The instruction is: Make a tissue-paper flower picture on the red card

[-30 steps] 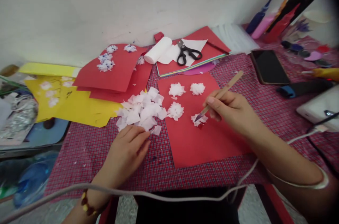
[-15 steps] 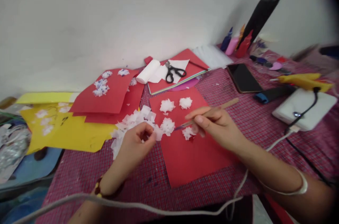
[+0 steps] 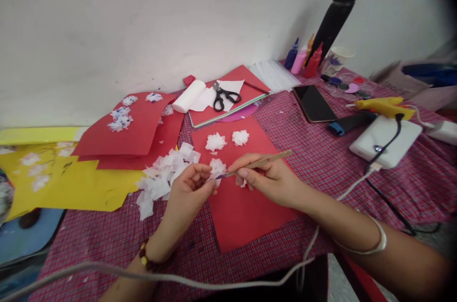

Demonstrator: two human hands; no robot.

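A thin wooden paintbrush [image 3: 266,161] is gripped like a pen in my right hand [image 3: 267,180], its dark purple tip pointing left. My left hand [image 3: 191,188] pinches a small piece of white tissue paper [image 3: 214,178], mostly hidden by the fingers, close to the brush tip. Beneath both hands lies a sheet of red paper [image 3: 246,221] bearing several crumpled white tissue blossoms [image 3: 215,141]; the one under my right fingers is partly covered. Beside my left hand spreads a heap of cut white tissue squares [image 3: 160,176].
Finished red sheets [image 3: 117,140] overlap a yellow sheet [image 3: 96,188] on the left. Black-handled scissors [image 3: 225,97] and a white paper roll [image 3: 189,96] lie behind. To the right are a phone [image 3: 314,103], glue gun [image 3: 383,106], white power bank [image 3: 387,140] and paint bottles [image 3: 314,61]. A cable [image 3: 178,282] crosses in front.
The brush tip and my left fingertips have come together over the red sheet. The whole view has shifted slightly, so most things appear further left.
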